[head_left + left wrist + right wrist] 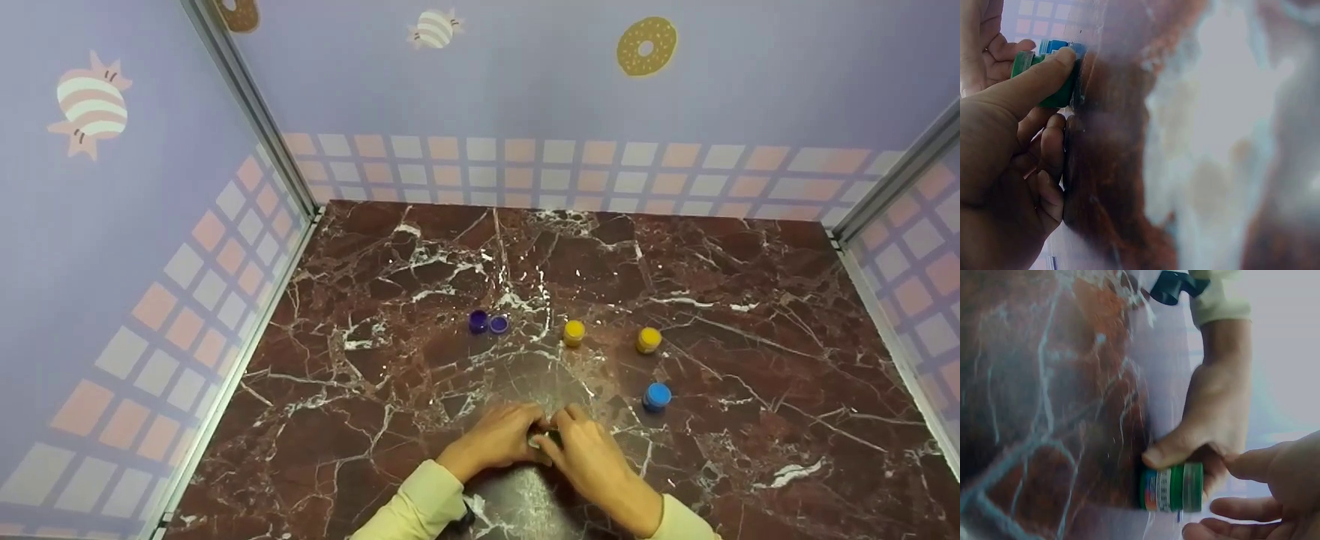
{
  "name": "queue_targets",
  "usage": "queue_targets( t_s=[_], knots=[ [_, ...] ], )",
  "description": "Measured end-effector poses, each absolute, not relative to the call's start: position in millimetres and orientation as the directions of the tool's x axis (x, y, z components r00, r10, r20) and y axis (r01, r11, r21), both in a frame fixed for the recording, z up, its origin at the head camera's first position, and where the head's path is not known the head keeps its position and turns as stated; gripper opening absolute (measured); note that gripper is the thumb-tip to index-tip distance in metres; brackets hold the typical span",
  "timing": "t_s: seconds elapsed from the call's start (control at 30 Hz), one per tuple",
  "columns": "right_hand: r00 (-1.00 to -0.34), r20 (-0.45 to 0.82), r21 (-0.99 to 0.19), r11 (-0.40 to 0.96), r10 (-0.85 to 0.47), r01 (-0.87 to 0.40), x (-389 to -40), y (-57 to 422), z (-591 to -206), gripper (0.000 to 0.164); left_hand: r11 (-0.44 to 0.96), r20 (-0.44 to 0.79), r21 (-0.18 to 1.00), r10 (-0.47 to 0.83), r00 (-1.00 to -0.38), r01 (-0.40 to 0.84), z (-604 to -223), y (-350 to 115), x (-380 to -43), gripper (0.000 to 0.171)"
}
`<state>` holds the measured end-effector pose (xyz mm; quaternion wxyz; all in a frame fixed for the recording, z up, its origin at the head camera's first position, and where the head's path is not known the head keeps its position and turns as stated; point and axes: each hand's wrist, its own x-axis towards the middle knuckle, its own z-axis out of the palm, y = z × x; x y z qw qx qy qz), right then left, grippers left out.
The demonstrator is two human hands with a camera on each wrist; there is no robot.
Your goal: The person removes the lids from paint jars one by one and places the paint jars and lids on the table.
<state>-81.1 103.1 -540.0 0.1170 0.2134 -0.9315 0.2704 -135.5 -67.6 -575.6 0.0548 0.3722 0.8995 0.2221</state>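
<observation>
A small green paint jar (1162,488) with a printed label and a ridged lid (1192,487) stands low at the table's front, between the hands. My left hand (499,436) grips it, the thumb lying along the jar's side in the left wrist view. The green jar (1060,93) is partly covered by that thumb. My right hand (592,456) is just beside the lid; in the right wrist view its fingers (1249,509) are extended and spread apart from the lid. From the head view both hands hide most of the jar.
Beyond the hands stand a blue-lidded jar (657,397) and two yellow-lidded jars, one middle (574,332) and one right (649,340). An opened purple jar (478,322) has its lid (499,325) beside it. Patterned panels (480,90) enclose the marbled table (360,420).
</observation>
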Motion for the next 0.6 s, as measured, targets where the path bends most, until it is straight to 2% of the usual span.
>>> queue_targets(
  t_s=[0.17,0.43,0.6],
  knots=[
    [-0.879,0.329,-0.373,0.808,-0.344,-0.456,-77.9,98.4,-542.0,0.032,0.625,0.07,0.431,0.696,-0.715,0.651,-576.3,-67.3,-135.5,0.043],
    [-0.893,0.266,-0.385,0.81,-0.362,-0.443,-78.2,96.7,-540.5,0.027,0.623,0.073,0.443,0.692,-0.718,0.645,-577.0,-67.3,-134.3,0.046],
    [-0.854,0.259,-0.363,0.774,-0.451,-0.519,-79.2,98.8,-537.6,0.026,0.632,0.074,0.433,0.686,-0.724,0.643,-575.0,-66.3,-133.1,0.047]
  ],
)
